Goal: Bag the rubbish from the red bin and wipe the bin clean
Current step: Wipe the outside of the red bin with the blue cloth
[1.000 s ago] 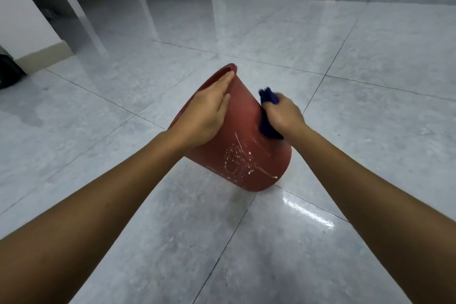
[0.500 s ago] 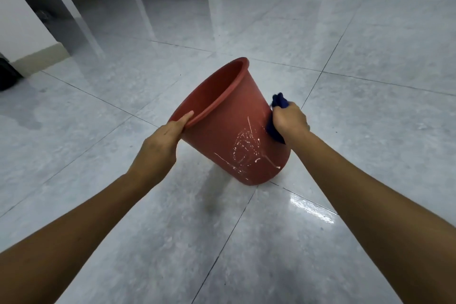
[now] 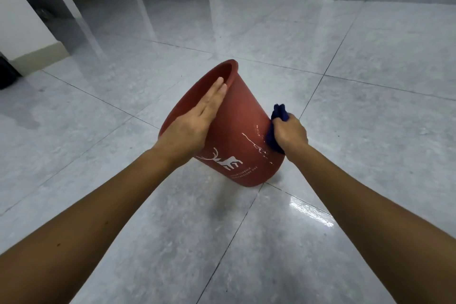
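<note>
**Wiping the tilted bin's outer wall**

I have the red bin (image 3: 237, 131) tipped on the edge of its base on the tiled floor (image 3: 370, 131), mouth pointing away from me. My left hand (image 3: 195, 121) lies flat and open along its upper side, fingers reaching the rim, steadying rather than gripping. My right hand (image 3: 290, 132) is closed around a bunched blue cloth (image 3: 277, 116), pressed to the right wall beside white streaks (image 3: 256, 145). The bin looks like light, stiff plastic, smooth enough to slide, so I judge the rim the surest hold.
</note>
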{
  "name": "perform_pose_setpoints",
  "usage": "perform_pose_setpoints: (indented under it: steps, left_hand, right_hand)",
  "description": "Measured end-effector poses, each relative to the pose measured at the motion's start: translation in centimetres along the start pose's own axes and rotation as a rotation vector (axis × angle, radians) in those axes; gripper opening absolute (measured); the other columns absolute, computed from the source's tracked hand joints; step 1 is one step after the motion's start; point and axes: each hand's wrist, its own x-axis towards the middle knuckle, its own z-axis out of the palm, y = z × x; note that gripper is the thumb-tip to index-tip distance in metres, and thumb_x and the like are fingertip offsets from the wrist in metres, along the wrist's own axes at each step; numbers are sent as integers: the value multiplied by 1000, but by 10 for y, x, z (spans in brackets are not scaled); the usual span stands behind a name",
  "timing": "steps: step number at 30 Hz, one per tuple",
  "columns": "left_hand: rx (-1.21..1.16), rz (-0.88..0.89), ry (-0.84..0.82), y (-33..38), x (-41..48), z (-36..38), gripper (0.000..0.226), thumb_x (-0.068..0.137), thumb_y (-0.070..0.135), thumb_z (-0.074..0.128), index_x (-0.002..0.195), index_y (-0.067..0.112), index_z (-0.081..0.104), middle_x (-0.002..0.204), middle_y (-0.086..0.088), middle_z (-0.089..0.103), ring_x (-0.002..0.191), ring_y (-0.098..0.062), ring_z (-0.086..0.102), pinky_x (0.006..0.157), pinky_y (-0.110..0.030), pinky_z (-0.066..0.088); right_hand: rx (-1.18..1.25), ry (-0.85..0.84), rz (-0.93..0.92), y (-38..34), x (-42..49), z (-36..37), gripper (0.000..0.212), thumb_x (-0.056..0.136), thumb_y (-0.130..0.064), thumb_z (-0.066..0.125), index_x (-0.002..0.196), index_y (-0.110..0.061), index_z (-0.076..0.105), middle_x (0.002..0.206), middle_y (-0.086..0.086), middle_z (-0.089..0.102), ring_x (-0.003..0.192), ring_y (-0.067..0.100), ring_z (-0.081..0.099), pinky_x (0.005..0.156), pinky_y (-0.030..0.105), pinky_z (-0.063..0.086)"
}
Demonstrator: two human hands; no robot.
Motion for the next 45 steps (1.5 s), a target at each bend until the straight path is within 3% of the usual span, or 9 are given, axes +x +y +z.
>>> perform_pose_setpoints:
  steps: [7, 12, 16, 23, 27, 30, 34, 42, 45]
  left_hand:
    - [87, -30, 39, 8, 9, 2, 77, 81, -17, 37, 150, 16, 22, 157, 3, 19, 81, -44, 65, 67, -51, 56]
    - [-50, -187, 89, -2, 17, -7, 57, 97, 1, 35, 149, 20, 23, 156, -1, 26, 135, -24, 40, 110, -34, 33]
    - [-73, -189, 57, -1, 22, -12, 54, 99, 4, 34, 149, 20, 24, 155, 0, 28, 140, -18, 32, 112, -26, 24]
    - [-74, -313, 44, 10, 44, -14, 46, 99, 9, 35, 144, 11, 34, 148, -7, 40, 133, -25, 41, 107, -31, 31]
    - [-171, -289, 131, 3, 37, -21, 44, 98, 17, 43, 142, 13, 38, 145, -4, 44, 129, -17, 44, 104, -16, 29]
    - [-76, -109, 183, -8, -9, -23, 50, 97, 15, 48, 144, 9, 32, 149, -6, 37, 135, -14, 36, 111, -25, 30]
    - [158, 57, 84, -28, -55, -8, 68, 83, -19, 55, 143, 1, 32, 148, -13, 35, 134, -24, 39, 108, -36, 36]
    - [137, 34, 87, -26, -26, -11, 54, 85, -15, 54, 137, -5, 43, 129, -23, 57, 101, -39, 65, 78, -45, 58]
    - [64, -49, 111, -26, -16, -15, 50, 91, -5, 51, 140, 0, 40, 120, -21, 60, 93, -35, 63, 77, -38, 52]
  right_hand:
    - [166, -123, -485, -68, -20, -3, 35, 87, -33, 52, 122, -32, 59, 103, 0, 68, 90, 19, 64, 75, 31, 50]
    - [7, -108, -330, -25, -9, 8, 35, 90, -33, 50, 122, -28, 60, 110, 9, 69, 100, 31, 64, 90, 44, 51]
    - [-113, -94, -53, -6, -1, 4, 40, 93, -34, 43, 129, -22, 53, 121, 13, 63, 117, 37, 56, 101, 46, 46]
    - [10, -68, -535, -70, -31, 25, 43, 87, -39, 46, 129, -33, 53, 111, 11, 64, 100, 36, 61, 86, 46, 52]
    - [-79, 25, -317, -30, -20, 22, 42, 89, -40, 44, 129, -34, 54, 114, 13, 65, 106, 38, 60, 91, 45, 51]
    - [-94, 10, -101, 0, -2, 9, 43, 91, -37, 43, 133, -31, 51, 122, 12, 64, 115, 37, 57, 96, 42, 47]
    - [-83, -8, -19, -1, 0, 1, 43, 91, -34, 41, 132, -29, 51, 124, 11, 61, 117, 37, 54, 99, 44, 46]
    - [127, -65, -625, -62, -33, 20, 45, 92, -36, 51, 137, -32, 50, 124, 8, 56, 112, 27, 56, 91, 33, 46]
    - [21, -13, -596, -29, -32, 26, 50, 92, -37, 52, 142, -37, 45, 131, 9, 50, 119, 30, 52, 100, 40, 44]
